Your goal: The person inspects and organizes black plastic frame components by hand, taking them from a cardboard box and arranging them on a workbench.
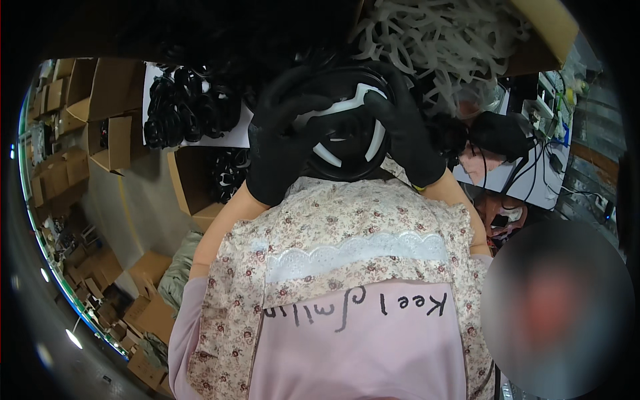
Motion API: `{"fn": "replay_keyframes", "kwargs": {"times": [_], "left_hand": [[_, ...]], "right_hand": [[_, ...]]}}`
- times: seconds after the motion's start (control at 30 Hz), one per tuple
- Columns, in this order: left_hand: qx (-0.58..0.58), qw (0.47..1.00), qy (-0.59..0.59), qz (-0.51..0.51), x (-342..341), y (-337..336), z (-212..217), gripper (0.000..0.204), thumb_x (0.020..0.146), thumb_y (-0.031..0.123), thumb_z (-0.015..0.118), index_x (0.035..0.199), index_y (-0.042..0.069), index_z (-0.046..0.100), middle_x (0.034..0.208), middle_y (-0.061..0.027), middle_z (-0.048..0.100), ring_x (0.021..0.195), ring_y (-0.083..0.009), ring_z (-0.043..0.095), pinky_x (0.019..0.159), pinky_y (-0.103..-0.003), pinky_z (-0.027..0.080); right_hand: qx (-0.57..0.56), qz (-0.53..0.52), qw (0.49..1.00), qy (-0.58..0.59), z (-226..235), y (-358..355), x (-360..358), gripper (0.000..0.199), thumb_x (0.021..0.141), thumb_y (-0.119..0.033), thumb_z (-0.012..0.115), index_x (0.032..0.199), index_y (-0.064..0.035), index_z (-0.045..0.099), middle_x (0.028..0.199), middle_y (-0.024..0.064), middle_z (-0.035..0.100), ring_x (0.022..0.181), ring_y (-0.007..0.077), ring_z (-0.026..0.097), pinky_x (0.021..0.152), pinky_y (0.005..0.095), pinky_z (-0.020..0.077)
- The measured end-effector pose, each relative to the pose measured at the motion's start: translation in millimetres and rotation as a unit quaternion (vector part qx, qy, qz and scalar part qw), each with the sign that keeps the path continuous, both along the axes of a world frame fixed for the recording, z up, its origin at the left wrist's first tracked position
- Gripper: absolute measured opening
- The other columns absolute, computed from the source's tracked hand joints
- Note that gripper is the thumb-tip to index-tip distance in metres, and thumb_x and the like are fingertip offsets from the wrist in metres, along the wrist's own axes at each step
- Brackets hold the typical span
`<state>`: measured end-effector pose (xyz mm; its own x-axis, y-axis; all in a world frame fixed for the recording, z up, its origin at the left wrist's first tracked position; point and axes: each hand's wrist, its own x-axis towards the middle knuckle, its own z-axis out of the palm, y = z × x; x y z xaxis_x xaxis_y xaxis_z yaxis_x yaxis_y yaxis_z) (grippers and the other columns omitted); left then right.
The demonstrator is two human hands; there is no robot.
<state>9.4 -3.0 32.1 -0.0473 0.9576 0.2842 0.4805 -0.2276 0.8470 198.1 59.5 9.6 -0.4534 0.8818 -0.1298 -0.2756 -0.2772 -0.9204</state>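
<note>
Both my hands wear black gloves. Between them, close in front of my apron, they hold a round black plastic housing (345, 127). My left hand (277, 137) wraps its left side, the thumb reaching inward over the face. Around the right rim curls my right hand (405, 127), its thumb pressing at a bent white plastic strip (347, 103). That strip lies across the upper part of the housing, partly under my fingers. Two more white segments (327, 155) show lower on the face. I cannot tell whether they belong to the same strip.
A cardboard box (557, 30) at the far right holds a heap of translucent white strips (440, 43). Black parts (190, 107) lie in bundles on a white table (233, 138) at left. Below stands another box (187, 180). Black cables (523, 170) run over the right table.
</note>
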Motion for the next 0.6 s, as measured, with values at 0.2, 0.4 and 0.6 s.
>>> {"fn": "replay_keyframes", "kwargs": {"times": [0.2, 0.4, 0.6], "left_hand": [[-0.006, 1.000, -0.014, 0.023, -3.5, -0.5, 4.4, 0.028, 0.075, 0.000, 0.074, 0.101, 0.007, 0.070, 0.130, -0.0152, 0.056, 0.115, -0.0278, 0.058, 0.094, -0.036, 0.048], [-0.017, 1.000, 0.012, 0.000, -2.7, -2.5, 7.3, 0.026, 0.075, -0.001, 0.073, 0.100, 0.007, 0.070, 0.128, -0.0149, 0.056, 0.113, -0.0264, 0.059, 0.092, -0.035, 0.049], [-0.003, 1.000, 0.001, -0.009, 3.2, 2.4, 0.6, 0.036, 0.074, 0.002, 0.074, 0.109, 0.005, 0.067, 0.125, -0.0137, 0.057, 0.114, -0.0256, 0.057, 0.094, -0.035, 0.048]], "right_hand": [[-0.009, 0.015, 1.000, 0.002, 3.9, -2.4, 2.7, 0.045, 0.092, -0.020, 0.065, 0.129, -0.0048, 0.045, 0.117, 0.0063, 0.057, 0.109, 0.0128, 0.054, 0.094, 0.0283, 0.0451], [-0.014, 0.006, 1.000, 0.009, -1.9, -2.2, 0.2, 0.048, 0.090, -0.018, 0.068, 0.129, -0.0031, 0.045, 0.117, 0.0071, 0.058, 0.108, 0.0129, 0.055, 0.093, 0.0281, 0.0460], [0.019, -0.009, 0.999, -0.042, 5.0, -2.7, 2.0, 0.046, 0.088, -0.015, 0.070, 0.126, -0.0023, 0.047, 0.112, 0.0068, 0.060, 0.103, 0.0128, 0.057, 0.090, 0.0288, 0.0479]]}}
